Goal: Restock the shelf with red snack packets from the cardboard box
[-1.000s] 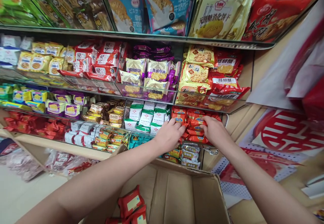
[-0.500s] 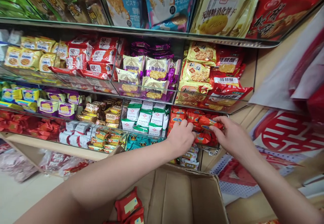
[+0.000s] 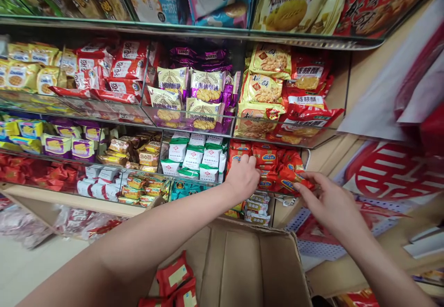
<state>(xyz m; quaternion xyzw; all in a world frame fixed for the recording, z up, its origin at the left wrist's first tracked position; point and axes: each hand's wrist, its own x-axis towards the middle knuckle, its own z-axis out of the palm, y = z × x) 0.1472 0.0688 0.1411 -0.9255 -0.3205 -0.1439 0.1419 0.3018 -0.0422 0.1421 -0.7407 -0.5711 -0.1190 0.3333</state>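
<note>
A shelf bin at centre right holds a pile of small red snack packets (image 3: 268, 161). My left hand (image 3: 243, 177) rests on the front of that pile, fingers curled against the packets. My right hand (image 3: 328, 203) is just right of the bin and pinches one red packet (image 3: 294, 181) by its end at the pile's right edge. Below my arms an open cardboard box (image 3: 243, 260) holds a few more red packets (image 3: 175, 281) at its left side.
Glass-fronted shelves carry many snack packs: white and green packets (image 3: 194, 156) left of the red bin, purple and yellow packs (image 3: 194, 94) above. Red and white printed sheets (image 3: 391, 173) lean at the right. Bagged goods (image 3: 86, 226) lie on the floor at left.
My right hand has drawn back to the right and lower, pulling a red packet with it. My left hand has shifted slightly right along the pile. The view has tilted a little downward.
</note>
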